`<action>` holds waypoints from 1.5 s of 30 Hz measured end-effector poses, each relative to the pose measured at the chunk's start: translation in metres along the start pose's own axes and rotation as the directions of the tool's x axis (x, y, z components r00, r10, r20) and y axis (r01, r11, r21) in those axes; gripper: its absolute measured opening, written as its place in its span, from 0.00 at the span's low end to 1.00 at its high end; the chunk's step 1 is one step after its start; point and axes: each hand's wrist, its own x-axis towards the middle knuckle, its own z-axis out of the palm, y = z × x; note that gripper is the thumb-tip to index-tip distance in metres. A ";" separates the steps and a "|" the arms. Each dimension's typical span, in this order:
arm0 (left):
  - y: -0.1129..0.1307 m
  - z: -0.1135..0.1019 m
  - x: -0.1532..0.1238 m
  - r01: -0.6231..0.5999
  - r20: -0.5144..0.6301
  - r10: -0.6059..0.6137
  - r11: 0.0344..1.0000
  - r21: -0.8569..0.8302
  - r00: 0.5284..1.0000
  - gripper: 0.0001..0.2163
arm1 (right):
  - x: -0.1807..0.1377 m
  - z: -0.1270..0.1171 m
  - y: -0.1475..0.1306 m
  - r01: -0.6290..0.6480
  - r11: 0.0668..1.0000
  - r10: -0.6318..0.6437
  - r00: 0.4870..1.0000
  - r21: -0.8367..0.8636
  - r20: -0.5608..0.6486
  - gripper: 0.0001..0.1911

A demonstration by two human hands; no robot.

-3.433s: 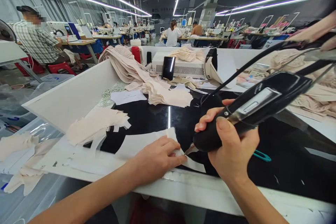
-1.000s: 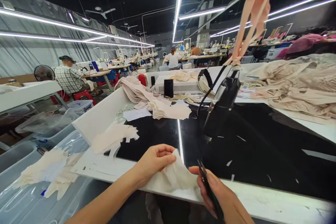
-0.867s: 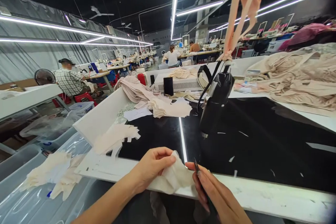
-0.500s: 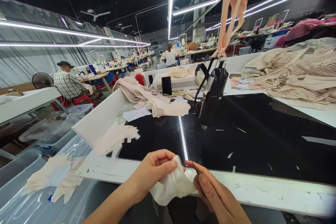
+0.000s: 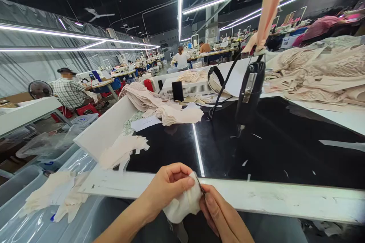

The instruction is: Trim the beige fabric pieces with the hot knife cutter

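A piece of cream fabric [image 5: 184, 205] hangs just in front of the table's near edge, pinched between the thumb and fingers of my left hand [image 5: 172, 182]. My right hand [image 5: 218, 210] is closed around small dark thread snips [image 5: 199, 183]. Their narrow blades lie against the fabric's upper right edge, beside my left fingertips. Most of the snips are hidden inside my right fingers. The lower part of the fabric droops below both hands.
A black hand tool [image 5: 249, 91] hangs by peach straps [image 5: 269, 11] over the black tabletop [image 5: 279, 148]. Cut fabric stacks [image 5: 179, 114] lie at the back left, a beige fabric heap [image 5: 327, 68] at the right. Plastic bins [image 5: 19, 186] stand left. A seated person [image 5: 67, 89] works farther off.
My right hand has moved left to the fabric, and the snips' blades, apart before, now look closed at its edge. The hanging tool has swung right. The view has shifted slightly.
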 end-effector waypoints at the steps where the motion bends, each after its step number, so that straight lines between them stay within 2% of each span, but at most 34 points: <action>1: 0.000 0.000 0.000 0.002 0.001 -0.002 1.000 0.002 1.000 0.29 | 0.000 0.000 0.001 -0.002 1.000 0.002 1.000 0.008 0.000 0.42; 11: -0.001 -0.001 -0.001 0.031 -0.011 -0.031 0.999 0.017 0.999 0.31 | 0.002 0.001 0.015 0.001 1.000 -0.001 0.997 -0.005 -0.078 0.38; 19: -0.002 -0.002 -0.002 0.027 -0.013 -0.027 0.999 0.022 1.000 0.30 | 0.002 0.001 0.013 -0.008 1.000 0.008 0.999 0.002 -0.049 0.39; 29: -0.002 -0.002 -0.004 0.037 -0.021 -0.037 0.999 0.033 0.999 0.30 | 0.002 0.001 0.012 -0.010 1.000 0.010 0.999 -0.012 -0.042 0.36; 39: -0.002 -0.003 -0.003 0.018 -0.018 -0.018 1.000 0.020 1.000 0.29 | 0.000 -0.001 0.015 -0.016 0.999 0.014 0.999 -0.044 -0.036 0.42; 45: -0.003 -0.003 -0.003 0.018 -0.010 -0.017 1.000 0.016 1.000 0.29 | 0.001 -0.003 0.014 -0.026 0.997 0.025 1.000 -0.074 -0.014 0.41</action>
